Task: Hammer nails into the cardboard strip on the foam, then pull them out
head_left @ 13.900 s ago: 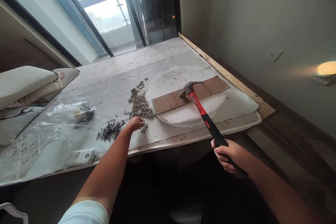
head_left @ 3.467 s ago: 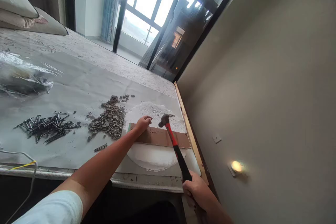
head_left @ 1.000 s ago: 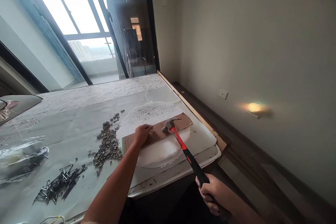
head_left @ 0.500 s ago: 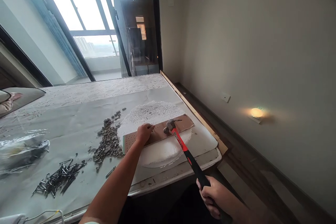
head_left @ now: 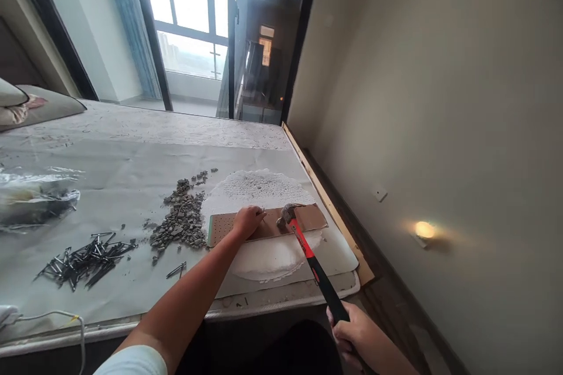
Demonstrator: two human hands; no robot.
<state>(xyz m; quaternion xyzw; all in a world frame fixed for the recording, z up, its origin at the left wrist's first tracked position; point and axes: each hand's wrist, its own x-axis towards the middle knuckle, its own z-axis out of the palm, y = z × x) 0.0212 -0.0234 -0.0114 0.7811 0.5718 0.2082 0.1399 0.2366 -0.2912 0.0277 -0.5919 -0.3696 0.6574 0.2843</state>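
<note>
A brown board (head_left: pixel 275 229) with rows of small holes and a green left edge lies across a round white powdery patch (head_left: pixel 268 255). My left hand (head_left: pixel 248 221) rests on the board, its fingers pinched around a small nail (head_left: pixel 263 212) that is only partly visible. My right hand (head_left: pixel 352 328) is wrapped round the black grip of a claw hammer (head_left: pixel 313 261) with a red neck. The hammer's head is over the board, a little to the right of the nail; whether it touches the board I cannot tell.
Grey rubble (head_left: pixel 182 217) lies left of the board, and a heap of nails (head_left: pixel 88 261) is nearer the front left. A clear plastic bag (head_left: pixel 37 196) sits farther left. A white cable (head_left: pixel 53 313) runs over the front edge. A wooden strip (head_left: pixel 325 193) borders the right side by the wall.
The view has tilted and shifted, so the surface and window appear moved. Both hands keep their holds, and the hammer head stays over the board beside my left hand.
</note>
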